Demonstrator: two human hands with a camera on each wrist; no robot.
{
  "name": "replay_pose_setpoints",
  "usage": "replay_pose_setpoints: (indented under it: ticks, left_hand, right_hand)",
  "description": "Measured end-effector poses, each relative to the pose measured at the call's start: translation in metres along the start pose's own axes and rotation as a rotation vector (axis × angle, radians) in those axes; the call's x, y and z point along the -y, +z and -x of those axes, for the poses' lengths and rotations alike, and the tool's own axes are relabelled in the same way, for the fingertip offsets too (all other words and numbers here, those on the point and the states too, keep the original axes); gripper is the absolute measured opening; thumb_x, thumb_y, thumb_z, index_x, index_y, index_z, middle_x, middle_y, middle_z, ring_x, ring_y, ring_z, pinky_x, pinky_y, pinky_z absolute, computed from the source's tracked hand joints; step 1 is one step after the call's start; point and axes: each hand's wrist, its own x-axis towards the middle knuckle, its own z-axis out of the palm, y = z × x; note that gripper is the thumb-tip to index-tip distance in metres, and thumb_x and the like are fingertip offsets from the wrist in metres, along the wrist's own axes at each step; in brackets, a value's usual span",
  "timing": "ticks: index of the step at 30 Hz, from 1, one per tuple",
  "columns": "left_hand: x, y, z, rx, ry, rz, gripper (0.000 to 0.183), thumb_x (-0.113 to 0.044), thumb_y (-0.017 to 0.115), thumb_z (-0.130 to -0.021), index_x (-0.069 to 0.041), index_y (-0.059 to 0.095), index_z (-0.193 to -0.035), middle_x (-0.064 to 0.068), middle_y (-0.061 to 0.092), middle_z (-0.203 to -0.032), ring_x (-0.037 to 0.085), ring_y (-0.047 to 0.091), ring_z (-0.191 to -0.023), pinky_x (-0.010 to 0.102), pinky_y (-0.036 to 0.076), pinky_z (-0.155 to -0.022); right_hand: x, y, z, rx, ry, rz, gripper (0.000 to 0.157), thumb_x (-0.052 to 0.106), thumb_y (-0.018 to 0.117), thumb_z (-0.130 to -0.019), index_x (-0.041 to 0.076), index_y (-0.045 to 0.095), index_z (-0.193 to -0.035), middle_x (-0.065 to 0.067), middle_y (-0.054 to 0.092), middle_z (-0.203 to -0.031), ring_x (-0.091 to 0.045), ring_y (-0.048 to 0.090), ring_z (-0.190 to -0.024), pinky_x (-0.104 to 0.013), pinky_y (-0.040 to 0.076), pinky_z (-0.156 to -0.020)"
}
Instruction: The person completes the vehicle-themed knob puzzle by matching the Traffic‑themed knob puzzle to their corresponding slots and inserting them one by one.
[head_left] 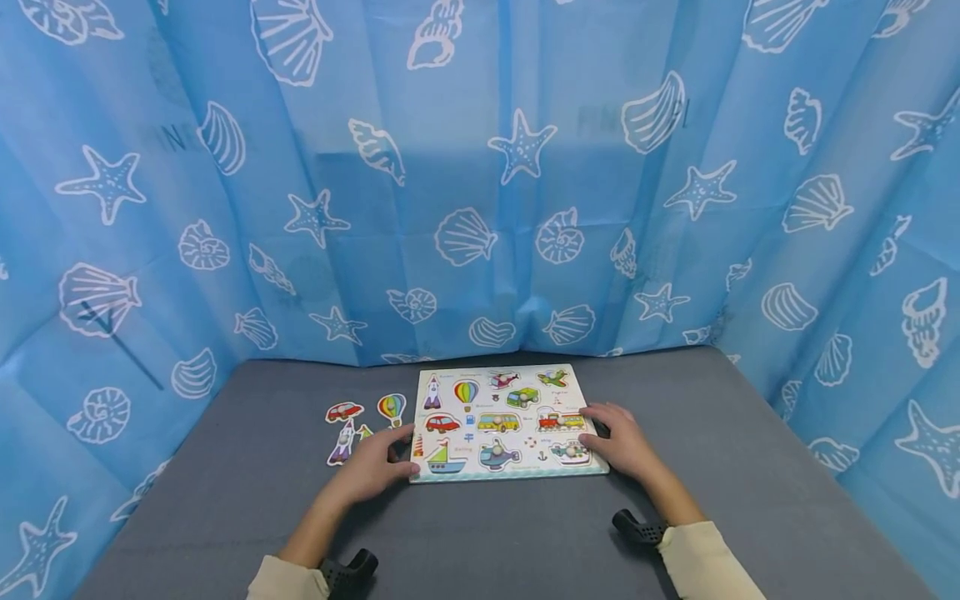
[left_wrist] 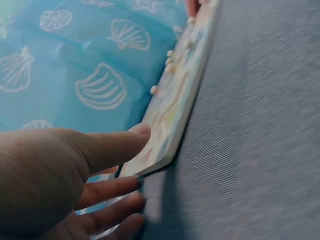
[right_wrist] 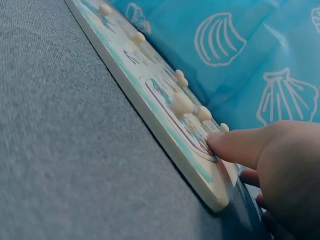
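Observation:
A wooden knobbed puzzle board (head_left: 530, 448) with vehicle pictures lies on the grey table, its front edge facing me. My left hand (head_left: 372, 465) holds its left edge; in the left wrist view the thumb (left_wrist: 117, 146) lies over the top face near the corner, the other fingers beside the rim. On the opposite side, my right hand (head_left: 624, 442) grips the right edge. Its thumb (right_wrist: 240, 145) presses on the top by the ship piece (right_wrist: 175, 117), with the fingers partly hidden beyond the edge.
Left of the board lie a loose red car piece (head_left: 344, 412), a balloon piece (head_left: 392, 408) and a rocket piece (head_left: 341, 443). Another piece (head_left: 364, 432) is mostly covered by my left hand. A blue shell-print curtain (head_left: 465, 283) hangs behind the grey table (head_left: 510, 542).

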Motion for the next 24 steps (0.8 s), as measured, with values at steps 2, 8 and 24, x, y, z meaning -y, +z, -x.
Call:
replay_pose_setpoints:
  ticks: [2,8,24]
  left_hand:
    - [0.003,-0.003,-0.005,-0.009,-0.023,0.019,0.059,-0.016,0.079,-0.082,-0.005,0.056,-0.135,0.002,0.064,-0.105,0.015,0.053,-0.078,0.035,0.044,-0.068]
    - [0.013,-0.011,-0.022,-0.121,-0.016,0.041,0.047,-0.012,0.077,-0.083,-0.006,0.063,-0.128,-0.002,0.065,-0.095,0.013,0.055,-0.074,0.034,0.045,-0.066]
    - [0.041,-0.027,-0.069,-0.208,-0.036,-0.318,0.022,-0.020,0.075,-0.086,-0.007,0.074,-0.104,0.004,0.061,-0.092,0.024,0.053,-0.086,0.044,0.044,-0.075]
  right_hand:
    - [0.000,-0.002,0.001,0.008,-0.009,-0.007,0.042,0.014,0.070,-0.088,-0.001,0.062,-0.126,-0.027,0.051,-0.135,-0.052,0.031,-0.132,-0.066,0.024,-0.102]
    - [-0.001,-0.002,0.001,0.016,-0.017,0.000,0.043,0.015,0.071,-0.089,0.000,0.061,-0.127,-0.026,0.051,-0.136,-0.051,0.031,-0.132,-0.066,0.024,-0.102]
    - [-0.001,-0.001,0.001,0.022,0.001,0.003,0.043,0.018,0.071,-0.089,0.001,0.062,-0.128,-0.025,0.051,-0.137,-0.050,0.031,-0.133,-0.066,0.025,-0.102]
